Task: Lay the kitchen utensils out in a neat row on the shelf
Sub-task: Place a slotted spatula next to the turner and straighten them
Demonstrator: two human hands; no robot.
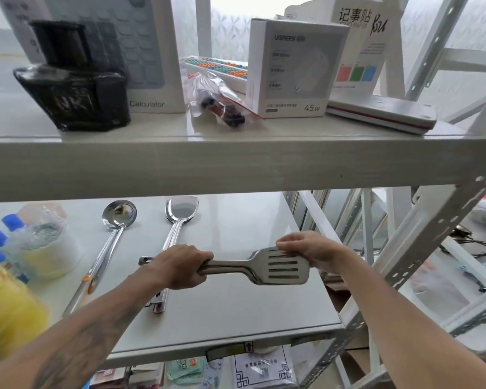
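Observation:
A steel slotted spatula [281, 268] is held sideways just above the white shelf [236, 313], handle to the left, blade to the right. My left hand [180, 266] is closed around its handle, and my right hand [306, 249] pinches the far edge of the blade. A steel ladle [118, 217] lies on the shelf at the left with its bowl away from me. Beside it to the right lies a steel turner [180, 211], roughly parallel, its handle passing under my left hand.
A white tub [48, 248] and blue-capped bottles [0, 240] stand at the shelf's left, with a blurred yellow object [9, 310] nearer me. The upper shelf [236, 164] carries boxes and a black ink bottle [73, 80]. White rack posts [432, 234] rise at the right.

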